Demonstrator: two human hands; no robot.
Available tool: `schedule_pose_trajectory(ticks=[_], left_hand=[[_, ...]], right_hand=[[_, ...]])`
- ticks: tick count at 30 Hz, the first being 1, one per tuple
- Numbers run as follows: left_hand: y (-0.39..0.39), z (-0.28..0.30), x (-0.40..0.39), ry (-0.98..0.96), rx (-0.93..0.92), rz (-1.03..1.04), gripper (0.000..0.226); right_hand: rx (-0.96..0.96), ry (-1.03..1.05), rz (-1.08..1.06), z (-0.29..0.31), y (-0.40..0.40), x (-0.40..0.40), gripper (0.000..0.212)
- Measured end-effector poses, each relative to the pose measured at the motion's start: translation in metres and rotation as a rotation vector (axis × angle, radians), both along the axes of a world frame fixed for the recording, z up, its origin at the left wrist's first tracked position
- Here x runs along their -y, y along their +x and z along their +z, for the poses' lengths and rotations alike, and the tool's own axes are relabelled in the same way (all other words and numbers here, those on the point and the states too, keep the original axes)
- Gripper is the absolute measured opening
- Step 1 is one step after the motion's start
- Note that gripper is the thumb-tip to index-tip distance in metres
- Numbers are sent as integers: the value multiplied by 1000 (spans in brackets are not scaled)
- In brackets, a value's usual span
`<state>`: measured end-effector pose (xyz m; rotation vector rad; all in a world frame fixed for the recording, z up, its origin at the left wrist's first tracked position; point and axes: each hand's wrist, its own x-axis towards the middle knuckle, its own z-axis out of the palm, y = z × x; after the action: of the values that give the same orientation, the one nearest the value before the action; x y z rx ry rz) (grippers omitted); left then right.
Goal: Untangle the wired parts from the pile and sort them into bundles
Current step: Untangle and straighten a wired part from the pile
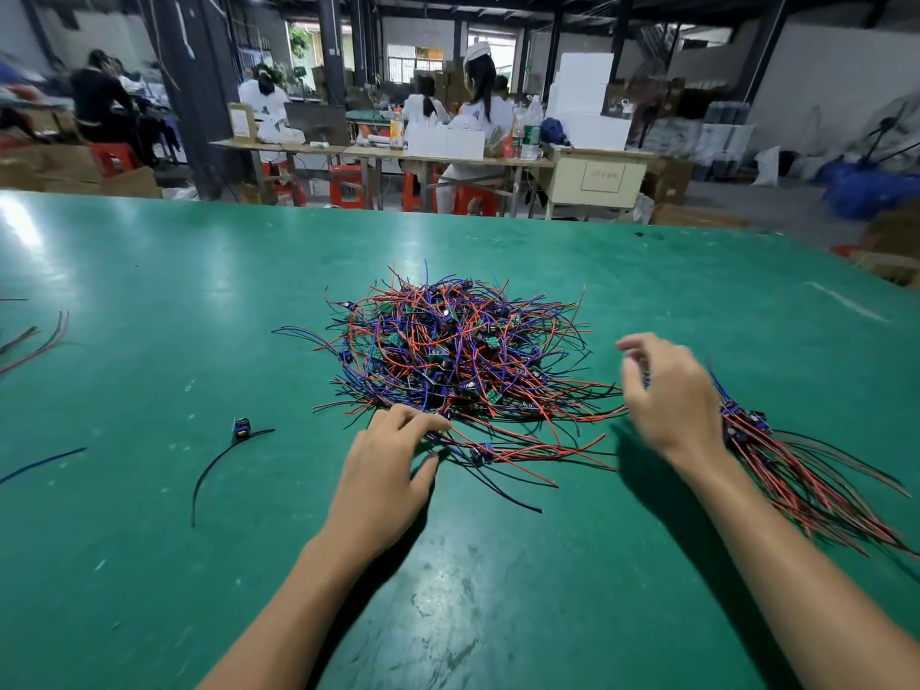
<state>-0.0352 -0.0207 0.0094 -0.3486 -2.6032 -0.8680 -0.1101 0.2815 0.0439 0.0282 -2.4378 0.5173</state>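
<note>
A tangled pile of wired parts [455,348] with red, blue and black leads lies in the middle of the green table [149,301]. My left hand [386,465] rests at the pile's near edge, its fingertips on the wires of a small part there. My right hand [669,395] hovers to the right of the pile, blurred, with loosely curled fingers and nothing visibly held. A sorted bundle [791,465] of the same parts lies on the table just right of my right wrist, its leads fanning toward the right edge.
A single part with black leads [240,430] lies alone at the left. Loose wires [35,341] and a blue wire [42,463] sit at the table's left edge. Beyond the table's far edge are people seated at benches, red stools and boxes.
</note>
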Motion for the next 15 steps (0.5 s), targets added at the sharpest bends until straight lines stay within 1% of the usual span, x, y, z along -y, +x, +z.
schedule_pose_trajectory(ticks=[1,2,4,5,6,7,9,12,15], left_hand=[[0,0,0,1,3,6,32],[0,0,0,-5,7,13,33],[0,-1,0,-31,7,26,34],[0,-1,-1,-45,7,31,35],[0,-1,-1,-55,11,38,36],[0,-1,-1,-61,19,47,38],[0,1,0,-81,23,70,38],[-1,0,0,-79,15,78,37],[1,0,-3,-76,-52,19,50]], right_hand=[[-32,-34,155,6,9,17,17],[-12,-12,295,8,20,35,15],[92,116,499,0,38,69,13],[136,182,555,-10,42,81,14],[166,214,577,-20,45,90,17],[185,200,574,-27,46,94,21],[208,113,559,-33,45,94,24],[184,101,578,-37,45,85,21],[151,67,577,-37,50,77,13]])
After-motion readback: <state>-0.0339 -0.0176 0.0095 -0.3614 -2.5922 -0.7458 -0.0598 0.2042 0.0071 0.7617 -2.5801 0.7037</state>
